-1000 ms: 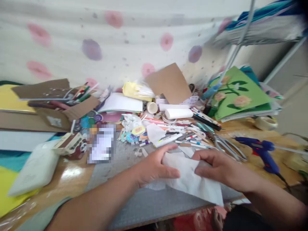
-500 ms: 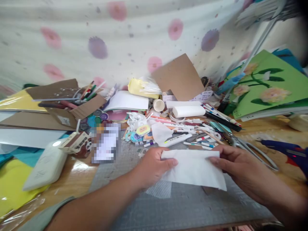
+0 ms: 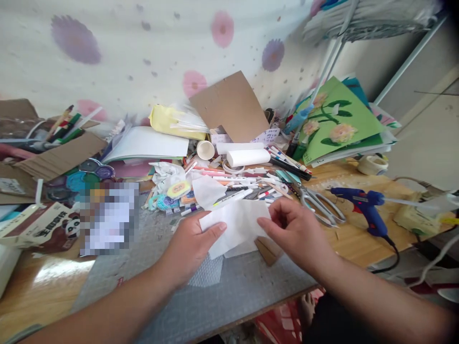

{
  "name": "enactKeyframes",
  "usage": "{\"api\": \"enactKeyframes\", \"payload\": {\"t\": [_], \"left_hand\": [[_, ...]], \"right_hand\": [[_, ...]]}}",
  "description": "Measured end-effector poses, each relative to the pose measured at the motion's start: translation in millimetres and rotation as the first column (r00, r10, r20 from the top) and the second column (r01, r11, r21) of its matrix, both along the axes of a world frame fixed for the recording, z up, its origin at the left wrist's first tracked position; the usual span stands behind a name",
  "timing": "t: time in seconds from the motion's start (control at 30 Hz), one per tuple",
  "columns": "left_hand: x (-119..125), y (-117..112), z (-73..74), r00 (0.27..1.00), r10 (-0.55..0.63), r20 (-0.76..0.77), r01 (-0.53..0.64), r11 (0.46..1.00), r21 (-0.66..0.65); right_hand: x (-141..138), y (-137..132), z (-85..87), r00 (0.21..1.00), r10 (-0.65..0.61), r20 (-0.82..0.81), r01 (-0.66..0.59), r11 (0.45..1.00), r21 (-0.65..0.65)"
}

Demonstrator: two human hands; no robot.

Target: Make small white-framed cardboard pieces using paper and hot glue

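A thin white sheet of paper (image 3: 233, 224) is stretched between my two hands, above the grey cutting mat. My left hand (image 3: 190, 248) pinches its left edge, thumb on top and fingers behind. At the right edge, my right hand (image 3: 301, 234) grips the sheet between thumb and curled fingers. One layer of the sheet overlaps another along the lower side. Beneath it, a piece of white textured material (image 3: 208, 271) lies on the mat (image 3: 158, 301). A small brown cardboard piece (image 3: 268, 251) is close below my right hand.
Pens, paper scraps and a white roll (image 3: 248, 156) crowd the back. Scissors (image 3: 321, 205) and a blue glue gun (image 3: 362, 203) with a cord lie at right. A panda-printed box (image 3: 39, 227) and paint pots (image 3: 91, 179) stand at left. The table's front edge runs below.
My view has turned right, bringing the whole glue gun into sight. The sheet's rolled-looking top edge now appears as a flatter, raised flap. Both hands keep hold of it.
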State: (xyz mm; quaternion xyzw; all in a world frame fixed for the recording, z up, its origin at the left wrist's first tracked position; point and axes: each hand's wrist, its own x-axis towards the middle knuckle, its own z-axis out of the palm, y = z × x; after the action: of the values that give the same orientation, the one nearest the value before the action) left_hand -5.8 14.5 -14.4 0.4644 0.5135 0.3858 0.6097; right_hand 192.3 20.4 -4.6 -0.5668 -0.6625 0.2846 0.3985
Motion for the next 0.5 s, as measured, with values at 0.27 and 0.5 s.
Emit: {"api": "enactKeyframes", "payload": {"t": [0.27, 0.5], "left_hand": [[6.7, -11.3, -8.6, 0.994, -0.033, 0.103, 0.025, 0.997, 0.079], [7.0, -20.2, -22.4, 0.981, 0.04, 0.191, -0.061, 0.992, 0.108]], "right_hand": [[-37.6, -17.6, -3.4, 0.965, 0.227, 0.132, -0.231, 0.973, 0.015], [-47.5, -21.9, 2.8, 0.97, 0.191, 0.153, -0.195, 0.981, 0.01]]}}
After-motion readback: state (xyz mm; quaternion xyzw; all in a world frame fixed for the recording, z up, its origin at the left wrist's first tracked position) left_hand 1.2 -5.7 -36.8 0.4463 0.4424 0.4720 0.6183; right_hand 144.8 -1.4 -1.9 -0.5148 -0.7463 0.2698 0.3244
